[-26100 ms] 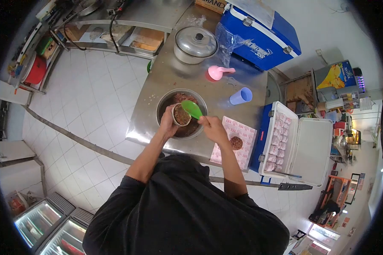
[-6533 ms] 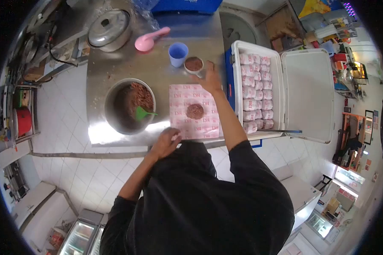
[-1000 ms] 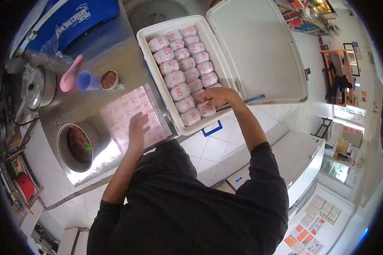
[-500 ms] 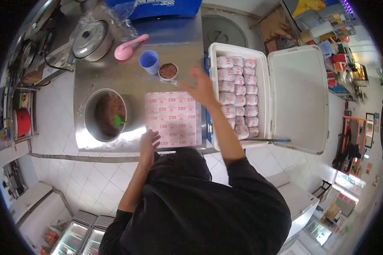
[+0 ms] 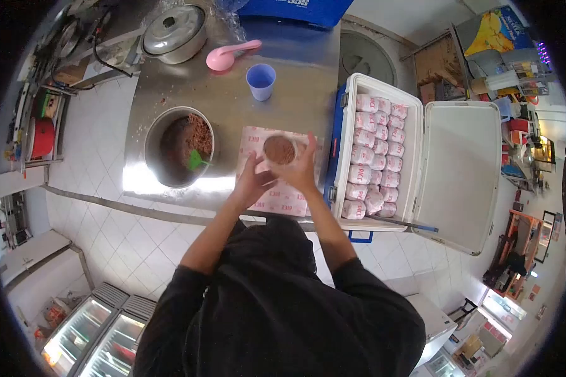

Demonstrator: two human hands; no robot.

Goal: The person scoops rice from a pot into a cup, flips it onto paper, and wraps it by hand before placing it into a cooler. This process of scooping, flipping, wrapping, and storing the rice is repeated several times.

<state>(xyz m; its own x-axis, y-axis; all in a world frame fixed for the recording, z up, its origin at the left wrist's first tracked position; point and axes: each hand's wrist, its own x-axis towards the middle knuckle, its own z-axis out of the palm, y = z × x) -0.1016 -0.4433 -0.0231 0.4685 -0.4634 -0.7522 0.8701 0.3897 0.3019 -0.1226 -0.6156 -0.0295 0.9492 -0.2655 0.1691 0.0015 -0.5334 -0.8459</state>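
Note:
My right hand (image 5: 300,168) is closed around a small cup filled with reddish-brown cooked rice (image 5: 279,149). It holds the cup over a sheet of pink-printed wrapping paper (image 5: 277,204) that lies flat at the table's front edge. My left hand (image 5: 253,182) is just left of the cup, fingers apart, above the same paper. To the left stands a deep metal pot (image 5: 214,147) with more of the brown rice and a green utensil (image 5: 196,161) in it. A blue plastic cup (image 5: 260,83) stands farther back.
A pink ladle (image 5: 223,59) and a lidded pot (image 5: 176,38) sit at the back of the steel table (image 5: 163,85). On the right, an open cooler (image 5: 415,182) holds several paper-wrapped packets (image 5: 377,147). A blue bag (image 5: 295,11) lies at the far edge.
My right hand has taken hold of the rice-filled cup and brought it toward me over the paper. My left hand has moved in from the paper's left edge. The view has shifted.

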